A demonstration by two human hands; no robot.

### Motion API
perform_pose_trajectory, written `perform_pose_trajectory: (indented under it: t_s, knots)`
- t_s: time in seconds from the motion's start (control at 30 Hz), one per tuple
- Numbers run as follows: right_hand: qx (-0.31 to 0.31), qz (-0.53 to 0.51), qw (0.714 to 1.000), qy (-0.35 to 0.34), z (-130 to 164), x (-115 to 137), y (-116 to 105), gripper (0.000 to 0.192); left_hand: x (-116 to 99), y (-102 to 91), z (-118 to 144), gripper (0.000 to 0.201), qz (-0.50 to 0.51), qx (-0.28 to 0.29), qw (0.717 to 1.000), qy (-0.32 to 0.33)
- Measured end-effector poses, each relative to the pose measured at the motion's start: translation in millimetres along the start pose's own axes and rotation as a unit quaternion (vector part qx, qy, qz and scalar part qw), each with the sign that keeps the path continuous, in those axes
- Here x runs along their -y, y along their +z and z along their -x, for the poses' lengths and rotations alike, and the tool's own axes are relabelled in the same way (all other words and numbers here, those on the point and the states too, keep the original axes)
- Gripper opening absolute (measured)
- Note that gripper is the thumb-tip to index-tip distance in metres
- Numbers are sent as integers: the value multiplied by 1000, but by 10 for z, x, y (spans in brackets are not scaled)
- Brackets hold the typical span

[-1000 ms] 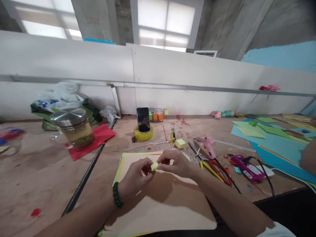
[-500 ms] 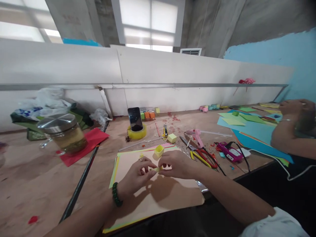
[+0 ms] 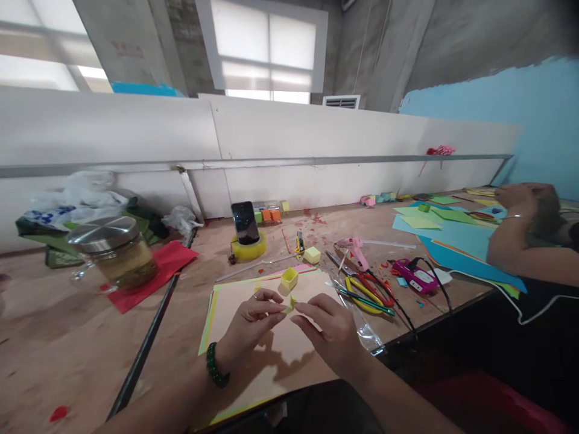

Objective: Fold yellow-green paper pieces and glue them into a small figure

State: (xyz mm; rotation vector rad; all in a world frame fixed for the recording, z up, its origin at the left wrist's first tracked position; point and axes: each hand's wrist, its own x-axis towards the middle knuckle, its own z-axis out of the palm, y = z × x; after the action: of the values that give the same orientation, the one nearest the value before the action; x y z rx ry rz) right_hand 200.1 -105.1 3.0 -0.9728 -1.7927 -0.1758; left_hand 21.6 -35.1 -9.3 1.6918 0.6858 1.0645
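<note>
Between the thumb and fingers of my left hand (image 3: pixel 256 319) is a small folded piece of yellow paper (image 3: pixel 292 303). My right hand (image 3: pixel 332 331) is just right of that piece, its index fingertip at the paper's edge and its thumb lower and apart. Just beyond the fingers, a small open-topped yellow paper box (image 3: pixel 289 278) stands on a stack of coloured paper sheets (image 3: pixel 239 289), a peach sheet uppermost. A closed pale yellow paper cube (image 3: pixel 312 255) sits behind the box. A green bead bracelet (image 3: pixel 217 364) circles my left wrist.
Scissors (image 3: pixel 362 283), a pink glue gun (image 3: pixel 355 252) and a purple device (image 3: pixel 414 276) lie to the right. A phone (image 3: pixel 245 222) leans on a tape roll (image 3: pixel 248 246). At left stands a glass mug (image 3: pixel 120 256). Another person's arm (image 3: pixel 515 235) rests at far right.
My right hand has opened and drawn back to the right from the yellow paper piece, which now shows its bent-up shape. My left hand still pinches it. The view has shifted slightly.
</note>
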Motion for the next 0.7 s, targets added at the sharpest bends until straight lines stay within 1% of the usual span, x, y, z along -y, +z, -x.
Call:
perform_pose_trajectory:
  t_s: [0.13, 0.27, 0.33, 0.5, 0.57, 0.7]
  knots:
    - [-6, -30, 999, 36, 30, -10, 128, 14, 7, 24, 12, 27, 2, 18, 999, 27]
    - [-13, -68, 996, 49, 20, 15, 129, 9, -23, 21, 20, 28, 2, 23, 1000, 18]
    - [-9, -48, 998, 35, 7, 30, 107, 9, -40, 16, 26, 29, -2, 24, 1000, 15]
    - [18, 37, 999, -30, -16, 27, 65, 8, -78, 14, 48, 32, -28, 46, 999, -4]
    - [27, 29, 998, -38, -15, 25, 58, 8, -93, 20, 55, 34, -41, 58, 997, -8]
    - [34, 2, 998, -49, 1, 41, 46, 15, -121, 42, 60, 37, -65, 88, 994, -7]
